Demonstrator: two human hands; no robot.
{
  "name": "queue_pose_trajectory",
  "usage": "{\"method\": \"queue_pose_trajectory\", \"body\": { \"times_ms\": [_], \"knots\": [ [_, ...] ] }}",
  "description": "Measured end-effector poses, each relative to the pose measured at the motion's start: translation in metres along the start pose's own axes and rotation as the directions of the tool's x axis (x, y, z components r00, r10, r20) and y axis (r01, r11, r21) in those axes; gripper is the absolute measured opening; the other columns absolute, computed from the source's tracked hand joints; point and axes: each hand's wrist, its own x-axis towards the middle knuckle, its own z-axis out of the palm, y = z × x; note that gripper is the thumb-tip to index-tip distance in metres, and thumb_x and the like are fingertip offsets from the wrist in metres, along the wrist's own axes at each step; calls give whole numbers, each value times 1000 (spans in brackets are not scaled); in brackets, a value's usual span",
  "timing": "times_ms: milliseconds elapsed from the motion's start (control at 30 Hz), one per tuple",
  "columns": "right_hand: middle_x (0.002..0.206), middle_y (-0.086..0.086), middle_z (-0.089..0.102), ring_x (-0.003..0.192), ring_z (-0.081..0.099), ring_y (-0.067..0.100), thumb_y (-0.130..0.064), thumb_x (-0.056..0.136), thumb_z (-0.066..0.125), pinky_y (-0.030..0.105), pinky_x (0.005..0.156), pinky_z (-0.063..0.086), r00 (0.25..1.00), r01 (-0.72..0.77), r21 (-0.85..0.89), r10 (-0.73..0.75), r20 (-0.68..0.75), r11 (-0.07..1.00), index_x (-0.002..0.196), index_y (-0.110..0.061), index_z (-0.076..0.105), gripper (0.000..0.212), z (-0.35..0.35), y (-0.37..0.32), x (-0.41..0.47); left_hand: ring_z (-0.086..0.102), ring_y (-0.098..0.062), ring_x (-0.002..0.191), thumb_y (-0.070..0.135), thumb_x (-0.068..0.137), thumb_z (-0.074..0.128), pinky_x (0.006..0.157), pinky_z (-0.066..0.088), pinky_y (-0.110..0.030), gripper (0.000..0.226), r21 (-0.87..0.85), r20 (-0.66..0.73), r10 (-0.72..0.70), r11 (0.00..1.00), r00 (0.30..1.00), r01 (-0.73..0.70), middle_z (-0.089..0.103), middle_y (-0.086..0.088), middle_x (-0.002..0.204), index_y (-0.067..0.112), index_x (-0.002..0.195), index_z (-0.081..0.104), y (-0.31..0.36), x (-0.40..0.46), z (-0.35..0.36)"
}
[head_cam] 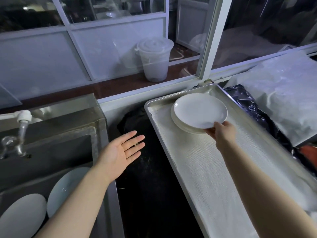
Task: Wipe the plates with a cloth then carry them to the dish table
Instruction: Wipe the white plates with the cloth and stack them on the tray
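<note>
Right hand [223, 133] grip pinches top plate [199, 112] rim over plate stack [178, 124] on tray [154, 121]; left hand [118, 153] grip spread, palm up.

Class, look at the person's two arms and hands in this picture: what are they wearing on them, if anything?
Nothing shows on either one. The left hand and the right hand are bare, with no gloves. Both forearms are uncovered as far as the picture's bottom edge, so no sleeves show. No watch, bracelet or ring can be made out.
</note>
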Motion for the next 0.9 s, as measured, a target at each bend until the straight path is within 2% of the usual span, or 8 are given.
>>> {"method": "queue_pose_trajectory", "body": {
  "times_ms": [67, 200, 300, 500, 600, 700, 800, 900],
  "knots": [
    [72, 8, 62, 56, 64, 24, -8, 88, 45, 43, 62, 56, 992, 108, -287, -123, -34, 952, 104, -2, 56, 20, 0, 4, 3, 68, -24, 106, 24, 97, 45, 97, 46, -43, 32, -2, -6, 2, 1000, 1000, -2, 70, -9, 118, 16, 124, 61, -1, 0, 0],
    [88, 5, 56, 78, 52, 27, -24, 92, 47, 34, 63, 38, 961, 200, -595, -275, -37, 779, 109, -6, 55, 26, 0, 9, 6, 68, -25, 105, 24, 97, 46, 97, 46, -43, 32, -18, -10, -2, 1000, 1000, 2, 70, -10, 117, 15, 125, 60, -4, 0, -1],
    [97, 9, 57, 82, 49, 26, -25, 93, 46, 32, 68, 35, 972, 160, -645, -234, -31, 747, 117, -4, 53, 33, 0, 15, 8, 68, -25, 105, 23, 98, 45, 95, 47, -43, 32, -27, -19, -9, 1000, 1000, 8, 70, -9, 117, 15, 125, 60, -7, 0, -2],
    [110, 18, 62, 96, 57, 35, -28, 95, 44, 35, 74, 42, 981, 121, -693, -192, -25, 711, 118, 0, 53, 37, 0, 19, 8, 68, -26, 106, 23, 100, 41, 94, 47, -42, 32, -35, -28, -4, 999, 1000, 3, 69, -9, 119, 16, 126, 59, -10, -5, -11],
    [96, 14, 65, 84, 62, 34, -28, 94, 42, 41, 74, 50, 988, 123, -623, -156, 1, 772, 111, 1, 57, 37, -2, 20, 0, 68, -26, 106, 23, 101, 40, 94, 47, -42, 32, -33, -26, -1, 999, 1000, 0, 69, -9, 119, 16, 126, 59, -12, -8, -14],
    [86, 9, 67, 64, 62, 23, -27, 96, 42, 32, 57, 52, 997, -37, -303, 57, 56, 952, 101, -6, 58, 27, -8, 26, -18, 68, -25, 106, 23, 101, 41, 92, 47, -41, 32, -39, -21, -2, 999, 1000, 2, 69, -8, 119, 16, 125, 59, -13, -13, -19],
    [96, 16, 68, 79, 67, 29, -30, 99, 46, 34, 64, 53, 949, -253, -50, 257, 180, 966, 106, -7, 52, 24, -15, 34, -46, 68, -25, 105, 24, 100, 42, 89, 48, -41, 31, -49, -20, -3, 999, 1000, 2, 69, -9, 119, 17, 125, 60, -12, -21, -27],
    [99, 19, 68, 87, 68, 33, -31, 100, 47, 37, 69, 53, 909, -330, 55, 302, 286, 942, 106, -3, 57, 30, -21, 38, -75, 68, -26, 106, 24, 101, 42, 89, 48, -41, 31, -60, -4, 3, 998, 1000, -3, 69, -9, 119, 16, 125, 60, -9, -34, -37]
  ]
}}
